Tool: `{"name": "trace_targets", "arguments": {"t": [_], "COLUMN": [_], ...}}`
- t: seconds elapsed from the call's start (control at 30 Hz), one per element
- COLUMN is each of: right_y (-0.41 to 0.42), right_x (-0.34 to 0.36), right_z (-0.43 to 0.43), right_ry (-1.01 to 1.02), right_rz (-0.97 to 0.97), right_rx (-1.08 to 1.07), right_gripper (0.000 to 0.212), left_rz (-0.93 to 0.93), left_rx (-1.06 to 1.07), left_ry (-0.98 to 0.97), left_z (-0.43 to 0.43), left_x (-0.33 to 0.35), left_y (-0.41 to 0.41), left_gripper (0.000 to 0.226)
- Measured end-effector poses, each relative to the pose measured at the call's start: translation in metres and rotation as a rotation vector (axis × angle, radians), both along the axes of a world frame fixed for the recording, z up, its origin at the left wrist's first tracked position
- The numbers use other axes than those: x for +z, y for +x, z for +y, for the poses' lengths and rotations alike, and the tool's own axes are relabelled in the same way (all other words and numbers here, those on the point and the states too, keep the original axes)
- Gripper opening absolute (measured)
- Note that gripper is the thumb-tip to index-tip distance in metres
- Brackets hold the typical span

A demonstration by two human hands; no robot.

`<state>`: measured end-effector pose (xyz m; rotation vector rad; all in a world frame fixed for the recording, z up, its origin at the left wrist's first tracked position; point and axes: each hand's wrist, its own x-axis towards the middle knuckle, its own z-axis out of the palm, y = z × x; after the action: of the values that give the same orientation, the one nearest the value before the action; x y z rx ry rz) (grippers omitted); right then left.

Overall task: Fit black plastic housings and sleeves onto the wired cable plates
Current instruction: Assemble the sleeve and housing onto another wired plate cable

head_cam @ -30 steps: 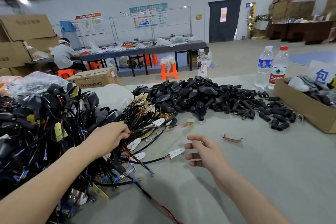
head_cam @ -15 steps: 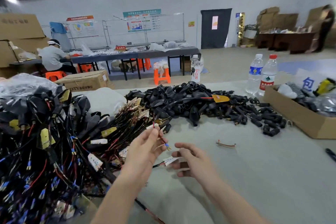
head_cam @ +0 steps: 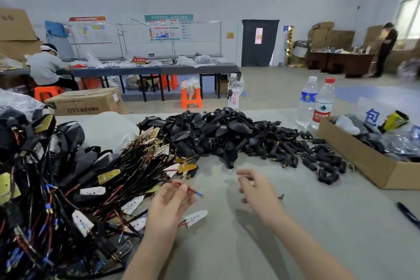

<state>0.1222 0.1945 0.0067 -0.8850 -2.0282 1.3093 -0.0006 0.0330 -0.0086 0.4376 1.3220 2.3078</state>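
Observation:
My left hand [head_cam: 169, 206] pinches the red and black wires [head_cam: 189, 189] of one cable, whose blue-tipped ends stick out to the right. A white cable plate [head_cam: 196, 217] lies on the table just below that hand. My right hand [head_cam: 258, 190] hovers beside it with loosely curled fingers, holding nothing. A tangled heap of wired cable plates [head_cam: 68, 188] fills the left side. Beyond my hands lies a pile of black plastic housings [head_cam: 211, 132], and short black sleeves [head_cam: 318, 157] spread out to its right.
An open cardboard box [head_cam: 368, 163] with bags and packets stands at the right. Two water bottles [head_cam: 316, 103] and a third bottle [head_cam: 233, 95] stand at the table's far edge. A black pen [head_cam: 409, 213] lies at right. Two people work at distant tables.
My left hand drew a cable out of the heap and now holds its wire ends lower, nearer the table. My right hand let the white plate go and lifted away to the right.

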Motion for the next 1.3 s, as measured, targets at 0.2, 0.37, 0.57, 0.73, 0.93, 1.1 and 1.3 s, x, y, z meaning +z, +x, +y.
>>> {"name": "trace_targets", "arguments": {"t": [0.2,0.37,0.57,0.73,0.93,1.1,1.3], "right_y": [-0.066,-0.091,-0.091,-0.097,-0.097,-0.068,0.004], "right_x": [-0.006,-0.018,-0.018,-0.014,-0.015,-0.003,-0.009], "right_z": [0.037,0.047,0.054,0.052,0.055,0.038,-0.014], "right_ry": [0.372,0.452,0.477,0.384,0.362,0.370,0.370], "right_rz": [-0.338,-0.590,-0.608,-0.656,-0.623,-0.450,-0.207], "right_rx": [-0.071,-0.177,-0.166,-0.154,-0.220,-0.131,0.059], "right_gripper": [0.032,0.048,0.034,0.040,0.038,0.018,0.009], "left_rz": [-0.146,-0.173,-0.143,-0.139,-0.141,-0.094,0.065], "left_rx": [-0.002,-0.016,-0.010,-0.004,-0.003,-0.018,-0.043], "left_ry": [0.065,0.057,0.040,0.016,0.024,0.028,-0.081], "left_z": [-0.006,-0.001,-0.003,-0.007,-0.009,-0.001,0.007], "left_x": [-0.010,-0.015,-0.011,-0.008,-0.008,0.001,0.005], "left_y": [-0.033,-0.034,-0.030,-0.020,-0.022,-0.011,0.028], "left_gripper": [0.021,0.010,0.009,0.009,0.014,0.006,0.008]}}
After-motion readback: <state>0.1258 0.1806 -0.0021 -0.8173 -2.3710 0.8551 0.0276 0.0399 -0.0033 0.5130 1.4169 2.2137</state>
